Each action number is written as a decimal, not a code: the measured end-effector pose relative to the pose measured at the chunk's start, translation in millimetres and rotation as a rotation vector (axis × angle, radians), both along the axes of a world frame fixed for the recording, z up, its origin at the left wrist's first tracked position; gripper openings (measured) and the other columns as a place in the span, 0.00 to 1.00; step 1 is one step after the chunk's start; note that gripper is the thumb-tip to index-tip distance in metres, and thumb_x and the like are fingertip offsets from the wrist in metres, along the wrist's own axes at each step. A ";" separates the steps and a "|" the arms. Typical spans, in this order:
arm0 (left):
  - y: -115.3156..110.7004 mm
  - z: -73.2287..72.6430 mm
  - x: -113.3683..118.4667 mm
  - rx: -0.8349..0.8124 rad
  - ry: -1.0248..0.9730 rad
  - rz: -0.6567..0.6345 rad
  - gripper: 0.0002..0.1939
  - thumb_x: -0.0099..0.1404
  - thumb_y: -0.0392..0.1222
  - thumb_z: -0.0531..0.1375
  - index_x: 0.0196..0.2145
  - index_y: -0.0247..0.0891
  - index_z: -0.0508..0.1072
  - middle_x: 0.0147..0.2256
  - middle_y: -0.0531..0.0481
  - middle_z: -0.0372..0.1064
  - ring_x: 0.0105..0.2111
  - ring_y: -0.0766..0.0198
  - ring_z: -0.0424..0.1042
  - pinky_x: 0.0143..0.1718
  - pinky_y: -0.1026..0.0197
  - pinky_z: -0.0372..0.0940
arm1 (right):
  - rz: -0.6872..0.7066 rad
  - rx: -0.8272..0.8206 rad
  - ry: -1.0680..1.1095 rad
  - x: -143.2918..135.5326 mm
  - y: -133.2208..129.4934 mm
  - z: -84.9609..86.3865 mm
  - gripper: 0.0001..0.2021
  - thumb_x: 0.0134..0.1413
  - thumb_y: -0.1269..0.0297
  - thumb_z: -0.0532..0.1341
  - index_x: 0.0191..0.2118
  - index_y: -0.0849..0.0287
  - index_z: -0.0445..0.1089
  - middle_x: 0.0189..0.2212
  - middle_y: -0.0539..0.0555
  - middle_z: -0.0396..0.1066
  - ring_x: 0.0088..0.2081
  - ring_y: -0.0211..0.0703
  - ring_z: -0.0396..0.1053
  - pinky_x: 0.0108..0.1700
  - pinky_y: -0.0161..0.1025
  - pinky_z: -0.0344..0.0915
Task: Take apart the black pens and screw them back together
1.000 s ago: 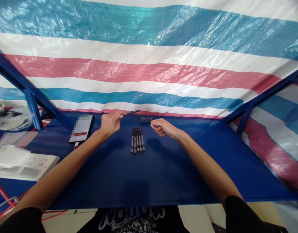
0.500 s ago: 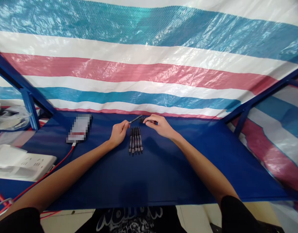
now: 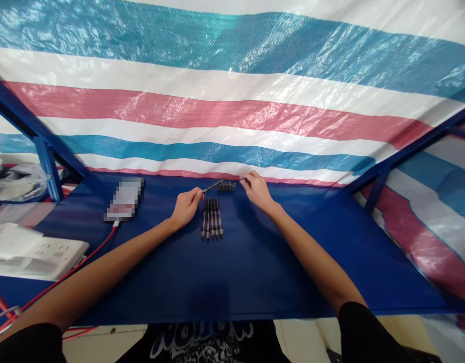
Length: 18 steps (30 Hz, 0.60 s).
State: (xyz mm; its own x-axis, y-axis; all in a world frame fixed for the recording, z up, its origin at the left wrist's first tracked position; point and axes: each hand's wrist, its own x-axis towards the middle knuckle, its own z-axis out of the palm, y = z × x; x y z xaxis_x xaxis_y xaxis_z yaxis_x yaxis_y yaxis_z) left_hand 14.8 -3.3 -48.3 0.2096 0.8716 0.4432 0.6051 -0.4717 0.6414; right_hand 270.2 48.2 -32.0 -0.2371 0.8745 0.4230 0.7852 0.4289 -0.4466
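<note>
In my left hand (image 3: 187,205), closed, is a slim dark pen (image 3: 213,186), its free end pointing up and to the right. My right hand (image 3: 258,190) is at the table's back edge with thumb and fingertips pinched on a small dark piece (image 3: 244,179), probably a pen cap; the fingers partly cover it. Between the hands, several short grey-black pieces (image 3: 227,186) that look like pen caps stand side by side in a row. Nearer to me, several black-and-clear pens (image 3: 212,219) lie parallel on the blue table (image 3: 255,272).
A phone (image 3: 123,199) with a blurred screen lies at the left, plugged into a red cable (image 3: 100,248). Beyond it are a white power strip (image 3: 54,254) and plastic bags (image 3: 18,187). Striped sheeting (image 3: 232,116) hangs behind the table, between blue frame bars (image 3: 47,166).
My right hand has moved right and slightly back from the row of short pieces, carrying a small dark piece. The row now shows fully. My left hand stays nearly still with the pen.
</note>
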 end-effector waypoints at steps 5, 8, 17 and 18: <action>0.3 -0.8 -0.7 0.002 -0.014 -0.004 0.22 0.70 0.51 0.44 0.27 0.36 0.66 0.19 0.56 0.56 0.21 0.68 0.58 0.28 0.64 0.54 | -0.057 -0.082 -0.022 -0.8 12.3 -17.9 0.10 0.55 0.70 0.57 0.40 0.64 0.72 0.36 0.59 0.72 0.37 0.45 0.67 0.45 0.42 0.62; -0.1 -0.9 -0.6 -0.002 -0.016 -0.013 0.22 0.70 0.52 0.44 0.27 0.36 0.66 0.19 0.57 0.56 0.21 0.69 0.58 0.28 0.65 0.54 | -0.014 -0.117 0.016 -0.6 14.8 -20.5 0.09 0.54 0.69 0.58 0.38 0.64 0.73 0.33 0.56 0.73 0.33 0.42 0.67 0.43 0.40 0.62; -0.8 0.2 -0.5 -0.018 -0.004 -0.017 0.22 0.70 0.53 0.44 0.27 0.37 0.65 0.20 0.56 0.57 0.21 0.68 0.58 0.28 0.64 0.54 | 0.021 -0.101 -0.091 -4.4 11.6 -27.8 0.10 0.56 0.69 0.57 0.41 0.63 0.73 0.39 0.58 0.71 0.41 0.45 0.67 0.47 0.40 0.61; -0.8 0.1 -0.5 -0.018 -0.005 -0.019 0.22 0.70 0.52 0.44 0.26 0.37 0.65 0.20 0.56 0.57 0.21 0.68 0.58 0.28 0.64 0.54 | 0.019 -0.101 -0.092 -4.7 10.7 -27.3 0.11 0.55 0.69 0.57 0.42 0.63 0.73 0.39 0.58 0.71 0.41 0.45 0.67 0.47 0.40 0.61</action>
State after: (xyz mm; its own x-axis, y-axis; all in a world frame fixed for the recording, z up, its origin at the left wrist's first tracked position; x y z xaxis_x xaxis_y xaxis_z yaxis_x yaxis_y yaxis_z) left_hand 14.3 -4.0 -48.3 0.2243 0.8750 0.4289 0.5926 -0.4719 0.6528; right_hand 265.5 58.9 -59.3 -0.2881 0.9063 0.3091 0.8170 0.4010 -0.4143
